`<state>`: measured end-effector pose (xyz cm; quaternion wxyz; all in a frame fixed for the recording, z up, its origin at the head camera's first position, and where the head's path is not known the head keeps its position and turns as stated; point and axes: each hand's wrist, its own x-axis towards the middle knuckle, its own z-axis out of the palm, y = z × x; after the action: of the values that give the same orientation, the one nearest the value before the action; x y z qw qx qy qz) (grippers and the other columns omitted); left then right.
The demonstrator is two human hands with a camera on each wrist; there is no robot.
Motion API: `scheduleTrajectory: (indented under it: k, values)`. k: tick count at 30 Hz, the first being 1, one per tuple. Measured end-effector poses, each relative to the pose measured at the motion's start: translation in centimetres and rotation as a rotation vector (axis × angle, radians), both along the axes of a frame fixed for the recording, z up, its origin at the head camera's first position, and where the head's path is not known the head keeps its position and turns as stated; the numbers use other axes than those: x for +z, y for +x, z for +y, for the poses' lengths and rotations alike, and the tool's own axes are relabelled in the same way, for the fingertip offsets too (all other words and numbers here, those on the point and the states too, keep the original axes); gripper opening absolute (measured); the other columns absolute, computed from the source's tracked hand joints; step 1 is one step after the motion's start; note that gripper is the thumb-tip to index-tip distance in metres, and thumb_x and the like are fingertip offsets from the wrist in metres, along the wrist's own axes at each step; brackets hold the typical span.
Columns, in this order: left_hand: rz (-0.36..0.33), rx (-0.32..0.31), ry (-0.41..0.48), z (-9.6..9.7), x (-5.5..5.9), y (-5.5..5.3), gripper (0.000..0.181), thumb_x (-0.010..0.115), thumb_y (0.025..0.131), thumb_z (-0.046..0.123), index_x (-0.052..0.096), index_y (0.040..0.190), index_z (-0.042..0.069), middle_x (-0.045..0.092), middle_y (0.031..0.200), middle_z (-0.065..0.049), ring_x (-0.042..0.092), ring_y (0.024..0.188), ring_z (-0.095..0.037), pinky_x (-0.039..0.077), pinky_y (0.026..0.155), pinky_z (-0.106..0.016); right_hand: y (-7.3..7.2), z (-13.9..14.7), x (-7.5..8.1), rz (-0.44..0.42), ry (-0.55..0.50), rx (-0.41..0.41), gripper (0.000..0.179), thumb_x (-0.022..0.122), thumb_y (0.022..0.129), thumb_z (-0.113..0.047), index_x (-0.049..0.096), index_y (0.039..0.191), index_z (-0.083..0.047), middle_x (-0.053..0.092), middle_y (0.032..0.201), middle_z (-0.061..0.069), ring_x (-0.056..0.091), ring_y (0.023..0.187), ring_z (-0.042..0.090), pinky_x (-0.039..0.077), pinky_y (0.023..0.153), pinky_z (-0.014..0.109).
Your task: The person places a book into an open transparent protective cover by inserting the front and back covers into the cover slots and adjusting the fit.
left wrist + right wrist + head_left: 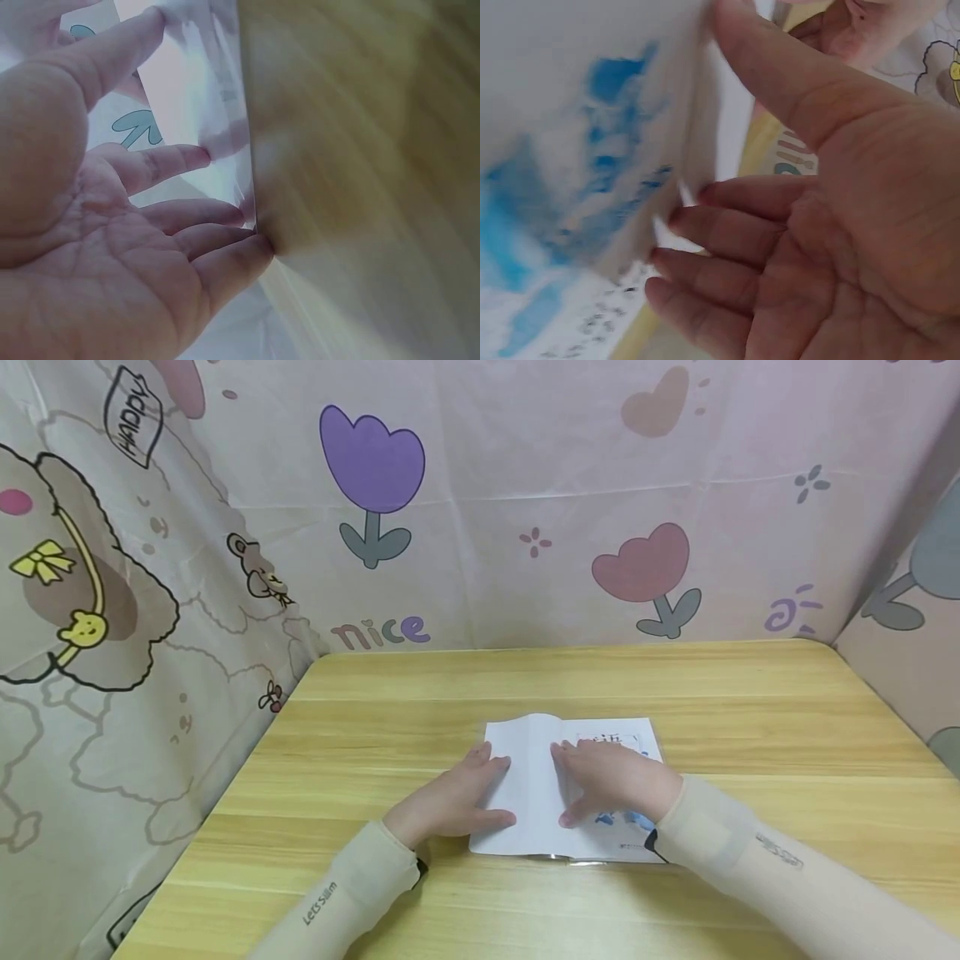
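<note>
An open book (pixel 534 793) lies on the table, its left side blank white. Its right page shows dark printed characters and blue artwork (pixel 619 135). My left hand (pixel 459 797) rests on the outer part of the blank side, fingers extended and thumb apart. In the left wrist view the fingertips touch a glossy, reflective cover sheet (pixel 191 82) near its edge. My right hand (pixel 618 777) lies across the printed page, fingertips and thumb at the fold beside the blank side, partly hiding the print. Its fingers are nearly straight in the right wrist view.
The wood-grain table (pixel 375 718) extends around the book on all sides. A printed cloth (pixel 480 560) with tulips and cartoon figures hangs behind the table and along both sides. Long light sleeves (pixel 360 877) cover both forearms.
</note>
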<state>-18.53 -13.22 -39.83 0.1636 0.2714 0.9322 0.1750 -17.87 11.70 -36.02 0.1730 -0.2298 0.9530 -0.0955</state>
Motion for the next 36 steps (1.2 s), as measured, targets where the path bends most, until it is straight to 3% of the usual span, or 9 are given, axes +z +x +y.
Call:
scheduleTrajectory:
  k: [9,15,22,30,36]
  values:
    - [-0.011,0.005,-0.001,-0.1,-0.1,-0.1,0.083,0.076,0.100,0.041,0.040,0.164,0.001,0.027,0.174,-0.029,0.018,0.166,-0.044,0.025,0.134,-0.058,-0.1,0.5,-0.7,-0.038,-0.049,0.009,0.107,0.091,0.085,-0.046,0.035,0.167,-0.005,0.048,0.164,0.028,0.046,0.152,0.050,0.039,0.125,0.063]
    - [-0.017,0.009,-0.004,-0.2,-0.1,-0.1,0.084,0.075,0.100,0.042,0.039,0.164,0.002,0.025,0.175,-0.029,0.018,0.166,-0.044,0.025,0.134,-0.057,-0.3,0.1,-0.3,-0.037,-0.025,0.009,0.106,0.093,0.083,-0.043,0.038,0.166,-0.006,0.050,0.162,0.028,0.051,0.148,0.049,0.042,0.123,0.062]
    - [-0.007,-0.002,-0.019,0.2,0.2,0.0,0.082,0.074,0.101,0.042,0.040,0.165,0.004,0.023,0.174,-0.032,0.019,0.165,-0.048,0.029,0.132,-0.059,-0.4,-0.8,0.6,0.020,0.037,0.040,0.101,0.098,0.077,-0.038,0.050,0.158,-0.002,0.065,0.146,0.026,0.064,0.134,0.043,0.050,0.118,0.057]
    - [-0.012,0.016,-0.032,0.7,0.4,0.3,0.080,0.076,0.100,0.041,0.041,0.165,0.007,0.021,0.173,-0.035,0.020,0.163,-0.053,0.033,0.129,-0.062,-0.3,-1.6,1.1,0.100,0.073,0.103,0.094,0.101,0.072,-0.033,0.059,0.147,0.003,0.074,0.114,0.018,0.069,0.103,0.033,0.058,0.103,0.049]
    - [0.004,0.021,-0.051,0.9,0.0,0.3,0.081,0.076,0.100,0.042,0.042,0.165,0.008,0.021,0.173,-0.034,0.020,0.163,-0.053,0.035,0.128,-0.063,-0.7,-0.9,0.2,0.066,0.034,0.069,0.097,0.100,0.074,-0.037,0.056,0.152,-0.001,0.075,0.119,0.016,0.069,0.105,0.031,0.058,0.105,0.051]
